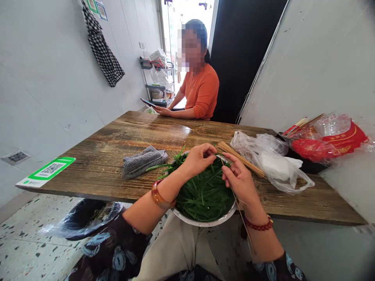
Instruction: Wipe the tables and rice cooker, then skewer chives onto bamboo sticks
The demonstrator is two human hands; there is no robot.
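Pinched a skewer (243, 221) in the right hand (241, 180). Held the left hand (200, 159) curled near its far end; could not tell whether closed, or on what. Had greens (202, 199) just below, heaped in a bowl (202, 223) at the table (102, 164) edge.
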